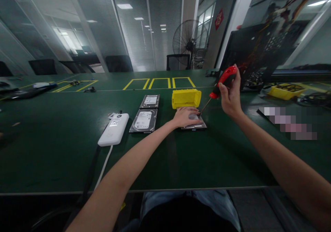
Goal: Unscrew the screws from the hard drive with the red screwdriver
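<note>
Gripping red screwdriver (224, 80) in right hand (231, 97), beside yellow bin (186, 99). Resting spread left hand (184, 117) on hard drive (200, 124) before bin.

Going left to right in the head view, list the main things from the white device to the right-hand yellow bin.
White device → nearer uncovered hard drive → left hand → right hand on screwdriver handle → right-hand yellow bin.
</note>
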A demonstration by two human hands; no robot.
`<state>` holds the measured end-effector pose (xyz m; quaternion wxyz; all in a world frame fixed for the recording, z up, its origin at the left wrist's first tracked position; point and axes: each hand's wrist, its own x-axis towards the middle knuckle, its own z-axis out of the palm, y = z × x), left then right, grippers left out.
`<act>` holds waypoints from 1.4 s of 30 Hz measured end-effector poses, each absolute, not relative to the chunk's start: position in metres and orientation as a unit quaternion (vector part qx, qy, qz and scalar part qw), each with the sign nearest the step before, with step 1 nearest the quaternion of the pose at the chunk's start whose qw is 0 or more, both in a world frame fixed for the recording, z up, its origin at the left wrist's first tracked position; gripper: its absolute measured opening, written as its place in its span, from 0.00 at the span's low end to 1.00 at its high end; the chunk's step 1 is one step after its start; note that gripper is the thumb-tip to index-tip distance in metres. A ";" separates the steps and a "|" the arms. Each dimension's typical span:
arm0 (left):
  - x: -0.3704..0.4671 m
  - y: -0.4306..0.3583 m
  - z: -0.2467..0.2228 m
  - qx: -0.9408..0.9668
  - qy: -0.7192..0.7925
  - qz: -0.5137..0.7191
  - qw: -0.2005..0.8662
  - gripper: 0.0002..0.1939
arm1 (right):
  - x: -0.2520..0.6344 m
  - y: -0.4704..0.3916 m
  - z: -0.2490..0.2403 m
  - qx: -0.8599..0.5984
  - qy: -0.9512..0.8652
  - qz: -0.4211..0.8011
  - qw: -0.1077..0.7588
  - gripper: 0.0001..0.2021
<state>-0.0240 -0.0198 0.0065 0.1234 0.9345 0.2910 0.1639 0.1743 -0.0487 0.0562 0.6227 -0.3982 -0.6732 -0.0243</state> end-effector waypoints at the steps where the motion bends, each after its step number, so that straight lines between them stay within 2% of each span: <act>1: -0.024 -0.020 0.006 0.935 0.292 0.162 0.122 0.32 | 0.175 -0.049 0.056 -0.395 -0.673 -0.027 0.625 0.33; 6: -0.024 -0.019 0.006 0.937 0.288 0.158 0.116 0.31 | 0.176 -0.047 0.057 -0.370 -0.670 -0.042 0.642 0.33; 26: -0.024 -0.018 0.004 0.936 0.285 0.169 0.116 0.31 | 0.172 -0.045 0.055 -0.422 -0.650 -0.045 0.630 0.34; 33: -0.024 -0.018 0.003 0.935 0.287 0.172 0.117 0.31 | 0.160 -0.054 0.058 -0.423 -0.655 -0.015 0.627 0.34; 42: -0.025 -0.018 0.004 0.936 0.280 0.173 0.125 0.31 | 0.159 -0.054 0.059 -0.423 -0.665 -0.048 0.614 0.34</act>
